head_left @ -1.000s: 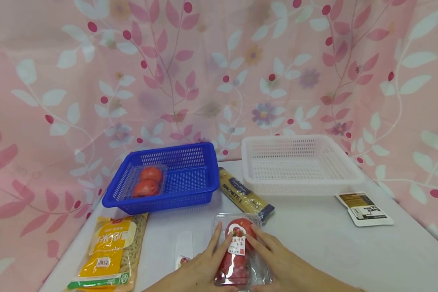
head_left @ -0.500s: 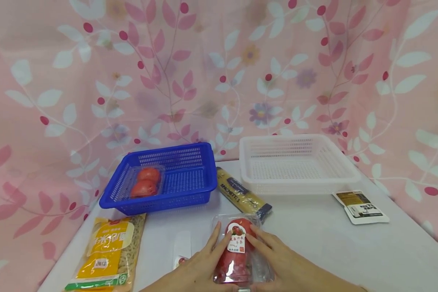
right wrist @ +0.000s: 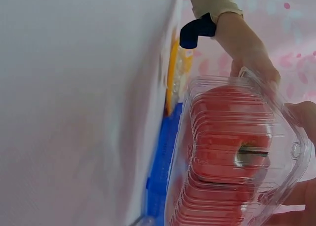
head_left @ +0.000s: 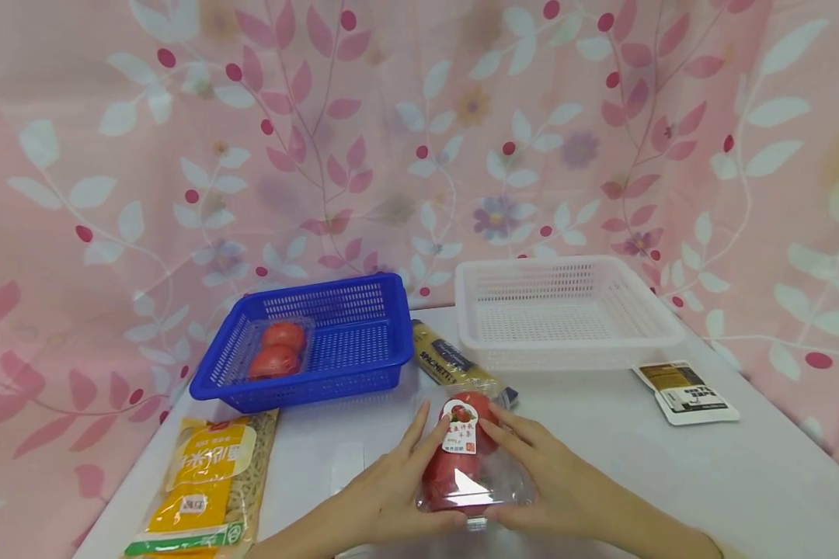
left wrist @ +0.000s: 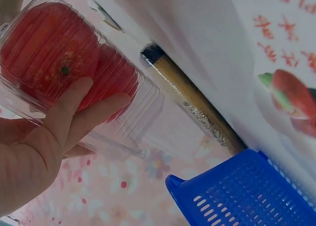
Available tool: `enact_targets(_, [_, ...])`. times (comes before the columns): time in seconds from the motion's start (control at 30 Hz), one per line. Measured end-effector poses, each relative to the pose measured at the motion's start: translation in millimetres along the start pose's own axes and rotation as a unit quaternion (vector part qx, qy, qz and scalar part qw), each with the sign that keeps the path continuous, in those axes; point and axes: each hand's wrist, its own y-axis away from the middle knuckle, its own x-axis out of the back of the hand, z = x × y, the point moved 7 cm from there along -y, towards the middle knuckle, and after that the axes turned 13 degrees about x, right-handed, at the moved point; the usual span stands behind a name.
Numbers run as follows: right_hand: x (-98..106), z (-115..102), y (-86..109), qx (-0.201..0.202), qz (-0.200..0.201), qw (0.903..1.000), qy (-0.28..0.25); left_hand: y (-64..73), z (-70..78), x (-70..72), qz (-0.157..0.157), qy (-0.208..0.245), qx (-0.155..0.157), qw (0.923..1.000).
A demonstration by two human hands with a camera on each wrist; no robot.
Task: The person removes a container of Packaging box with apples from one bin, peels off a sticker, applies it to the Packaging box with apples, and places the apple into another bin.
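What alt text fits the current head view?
A person's left hand and right hand hold a clear box of red fruit over a white table. Beyond it lie a spaghetti pack, a blue basket holding two more red fruits, and a white basket; a yellow bag is at left, a small pouch at right.

My head view looks forward-down; close left and right wrist views share the clear box (right wrist: 229,152), upper left and lower right respectively.
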Motion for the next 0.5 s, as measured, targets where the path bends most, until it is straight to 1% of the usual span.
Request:
enact_targets(0.07, [2.6, 4.4, -1.3, -0.012, -0.008, 0.9999, -0.005, -3.5, 3.8, 4.4, 0.010, -0.001, -0.008, 0.9999])
enact_targets(0.2, [10.2, 13.8, -4.1, -0.024, -0.006, 0.9996, -0.011, -12.2, 13.1, 14.7, 0.034, -0.007, -0.027, 0.9990])
enact_targets(0.43, [23.6, 35.7, -12.5, -0.066, -0.007, 0.9971, -0.038, -33.4, 27.1, 29.8, 0.068, -0.008, -0.057, 0.9960])
enact_targets(0.5, [27.5, 40.6, -15.2, -0.066, -0.006, 0.9970, -0.038, -39.2, 30.4, 32.9, 0.074, -0.005, -0.062, 0.9953])
